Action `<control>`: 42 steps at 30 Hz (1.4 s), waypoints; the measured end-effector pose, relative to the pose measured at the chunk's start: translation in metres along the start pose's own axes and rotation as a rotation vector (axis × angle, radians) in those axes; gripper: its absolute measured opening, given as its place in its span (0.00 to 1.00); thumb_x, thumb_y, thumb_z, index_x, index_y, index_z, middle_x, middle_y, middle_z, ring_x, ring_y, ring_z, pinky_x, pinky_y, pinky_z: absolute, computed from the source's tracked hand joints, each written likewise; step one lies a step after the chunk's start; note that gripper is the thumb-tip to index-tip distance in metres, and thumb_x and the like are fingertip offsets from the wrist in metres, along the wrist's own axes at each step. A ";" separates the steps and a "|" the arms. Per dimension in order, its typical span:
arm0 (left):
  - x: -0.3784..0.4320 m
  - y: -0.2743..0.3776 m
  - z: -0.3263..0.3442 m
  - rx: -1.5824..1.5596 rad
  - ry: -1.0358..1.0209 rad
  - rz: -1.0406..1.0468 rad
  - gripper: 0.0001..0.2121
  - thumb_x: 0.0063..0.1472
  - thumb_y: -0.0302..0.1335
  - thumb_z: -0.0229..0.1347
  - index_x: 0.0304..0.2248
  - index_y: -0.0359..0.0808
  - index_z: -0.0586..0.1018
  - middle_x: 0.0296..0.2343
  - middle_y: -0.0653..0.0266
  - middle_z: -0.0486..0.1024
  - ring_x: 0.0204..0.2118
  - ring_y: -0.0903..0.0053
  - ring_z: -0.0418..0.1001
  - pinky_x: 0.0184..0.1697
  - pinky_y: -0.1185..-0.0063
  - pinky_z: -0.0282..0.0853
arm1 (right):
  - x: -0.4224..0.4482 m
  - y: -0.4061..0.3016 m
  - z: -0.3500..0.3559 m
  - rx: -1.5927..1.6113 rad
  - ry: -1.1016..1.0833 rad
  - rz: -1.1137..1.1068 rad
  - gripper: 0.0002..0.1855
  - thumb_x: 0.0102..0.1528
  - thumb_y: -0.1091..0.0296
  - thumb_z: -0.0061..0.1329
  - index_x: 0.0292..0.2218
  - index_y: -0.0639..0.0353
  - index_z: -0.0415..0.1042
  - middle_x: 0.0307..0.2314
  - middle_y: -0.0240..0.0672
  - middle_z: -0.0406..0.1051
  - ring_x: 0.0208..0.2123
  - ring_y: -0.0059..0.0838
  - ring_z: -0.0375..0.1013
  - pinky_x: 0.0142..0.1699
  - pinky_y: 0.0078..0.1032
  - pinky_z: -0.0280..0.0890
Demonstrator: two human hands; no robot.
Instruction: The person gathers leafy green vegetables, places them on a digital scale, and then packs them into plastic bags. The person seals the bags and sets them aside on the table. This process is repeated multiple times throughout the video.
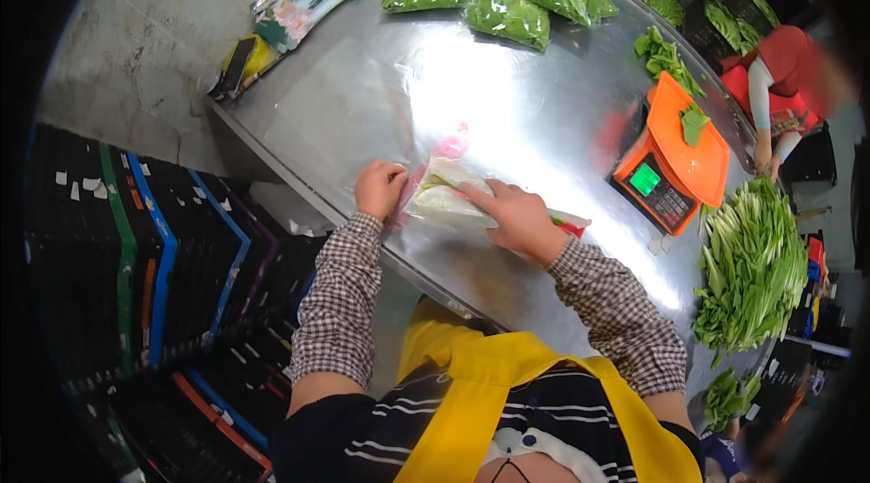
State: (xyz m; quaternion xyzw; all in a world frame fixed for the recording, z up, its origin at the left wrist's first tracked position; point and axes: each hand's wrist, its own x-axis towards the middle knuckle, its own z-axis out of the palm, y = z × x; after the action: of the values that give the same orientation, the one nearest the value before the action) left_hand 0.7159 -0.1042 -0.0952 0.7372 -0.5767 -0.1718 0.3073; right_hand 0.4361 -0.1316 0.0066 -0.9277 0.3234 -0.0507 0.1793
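Note:
Flat on the steel table lie clear plastic bags point(445, 201) with pink and red printed parts. A pale green stripe shows on them; I cannot tell whether it is print or a stem. At their left end my left hand point(380, 189) pinches what looks like the thin film's edge between thumb and fingertips. My right hand point(522, 216) rests on top of the bags, index finger stretched along them and thumb apart. Its palm hides part of the stack, and a red and green corner point(571, 225) sticks out beneath it.
Filled bags of leafy greens point(506, 4) lie at the table's far side. An orange weighing scale point(669, 163) holds one leaf. Loose greens point(751, 272) are heaped at right, near another person point(775, 89). A green-and-white packet point(306, 4) and a phone point(238, 65) lie far left; black crates point(136, 259) stand left.

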 end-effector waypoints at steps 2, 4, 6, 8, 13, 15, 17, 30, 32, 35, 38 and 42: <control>0.000 -0.005 -0.001 -0.005 -0.018 -0.002 0.05 0.51 0.29 0.58 0.25 0.36 0.80 0.26 0.60 0.74 0.31 0.65 0.72 0.34 0.72 0.67 | -0.004 0.002 -0.006 -0.018 0.002 -0.026 0.42 0.39 0.69 0.55 0.56 0.40 0.58 0.35 0.43 0.67 0.34 0.44 0.70 0.32 0.35 0.67; 0.005 -0.004 -0.001 -0.048 -0.038 -0.004 0.06 0.52 0.28 0.57 0.26 0.34 0.80 0.26 0.59 0.74 0.31 0.65 0.72 0.33 0.73 0.67 | -0.007 0.003 -0.011 -0.018 0.015 -0.031 0.43 0.38 0.69 0.56 0.56 0.40 0.58 0.35 0.42 0.67 0.34 0.44 0.70 0.31 0.35 0.67; 0.004 -0.002 -0.001 -0.035 -0.043 0.062 0.05 0.52 0.27 0.57 0.27 0.34 0.79 0.27 0.58 0.74 0.31 0.64 0.72 0.33 0.72 0.67 | -0.009 0.001 -0.016 -0.015 0.014 -0.030 0.43 0.37 0.69 0.57 0.56 0.40 0.59 0.35 0.42 0.67 0.34 0.43 0.71 0.31 0.35 0.67; 0.002 0.005 -0.004 0.013 -0.028 0.113 0.05 0.53 0.26 0.56 0.27 0.34 0.79 0.27 0.58 0.74 0.31 0.63 0.72 0.33 0.72 0.67 | -0.011 -0.002 -0.023 -0.009 -0.002 -0.027 0.42 0.37 0.69 0.56 0.56 0.41 0.59 0.34 0.41 0.68 0.33 0.43 0.71 0.32 0.35 0.67; -0.006 0.028 -0.015 0.133 0.090 0.281 0.03 0.51 0.23 0.54 0.27 0.34 0.77 0.28 0.58 0.73 0.32 0.62 0.71 0.33 0.71 0.67 | -0.012 -0.008 -0.024 0.207 0.011 -0.033 0.41 0.38 0.69 0.54 0.55 0.42 0.59 0.33 0.40 0.68 0.32 0.42 0.71 0.33 0.35 0.66; -0.015 0.038 -0.027 0.173 -0.016 0.353 0.04 0.49 0.23 0.55 0.26 0.34 0.77 0.27 0.60 0.71 0.32 0.63 0.71 0.33 0.71 0.66 | -0.012 -0.004 -0.018 0.206 0.025 0.004 0.40 0.39 0.69 0.53 0.55 0.42 0.59 0.33 0.40 0.68 0.32 0.42 0.71 0.33 0.36 0.66; -0.016 0.046 -0.038 0.243 -0.042 0.437 0.04 0.46 0.24 0.56 0.25 0.35 0.76 0.27 0.61 0.70 0.32 0.64 0.70 0.33 0.70 0.65 | -0.015 0.002 -0.009 0.148 0.040 0.077 0.39 0.40 0.69 0.52 0.55 0.42 0.59 0.33 0.41 0.68 0.32 0.42 0.71 0.33 0.36 0.66; -0.065 0.145 -0.057 0.552 -0.114 0.415 0.20 0.47 0.19 0.52 0.44 0.31 0.68 0.45 0.57 0.67 0.40 0.60 0.71 0.35 0.68 0.70 | -0.054 -0.035 -0.006 0.016 0.274 0.080 0.32 0.46 0.73 0.46 0.54 0.48 0.59 0.26 0.49 0.68 0.25 0.48 0.71 0.29 0.41 0.66; -0.082 0.172 -0.052 0.589 -0.155 0.497 0.26 0.48 0.18 0.51 0.50 0.30 0.64 0.50 0.56 0.63 0.39 0.60 0.72 0.34 0.70 0.71 | -0.072 -0.033 -0.007 0.012 0.342 0.132 0.29 0.46 0.71 0.46 0.52 0.50 0.60 0.26 0.49 0.68 0.25 0.48 0.71 0.29 0.41 0.66; -0.091 0.217 -0.036 0.572 -0.160 0.641 0.31 0.47 0.17 0.52 0.54 0.29 0.61 0.54 0.55 0.59 0.38 0.60 0.73 0.35 0.71 0.71 | -0.102 -0.012 0.002 -0.046 0.467 0.210 0.29 0.46 0.69 0.47 0.51 0.51 0.60 0.27 0.49 0.68 0.25 0.49 0.71 0.29 0.41 0.66; -0.102 0.260 -0.027 0.535 -0.233 0.690 0.31 0.46 0.17 0.53 0.54 0.29 0.62 0.55 0.55 0.60 0.36 0.61 0.74 0.35 0.72 0.72 | -0.141 -0.029 -0.027 -0.018 0.429 0.249 0.30 0.45 0.68 0.48 0.52 0.51 0.60 0.29 0.48 0.68 0.26 0.48 0.72 0.29 0.41 0.67; -0.132 0.337 0.001 0.471 -0.368 1.078 0.28 0.47 0.18 0.53 0.51 0.30 0.65 0.52 0.55 0.63 0.31 0.64 0.74 0.32 0.73 0.71 | -0.203 -0.008 -0.034 0.190 0.547 0.452 0.31 0.45 0.64 0.52 0.52 0.52 0.63 0.38 0.46 0.69 0.34 0.47 0.73 0.36 0.38 0.69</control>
State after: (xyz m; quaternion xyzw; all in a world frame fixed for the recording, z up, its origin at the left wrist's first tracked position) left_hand 0.4277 -0.0270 0.1097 0.3480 -0.9344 0.0152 0.0754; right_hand 0.2744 -0.0103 0.0455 -0.7643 0.5499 -0.2857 0.1782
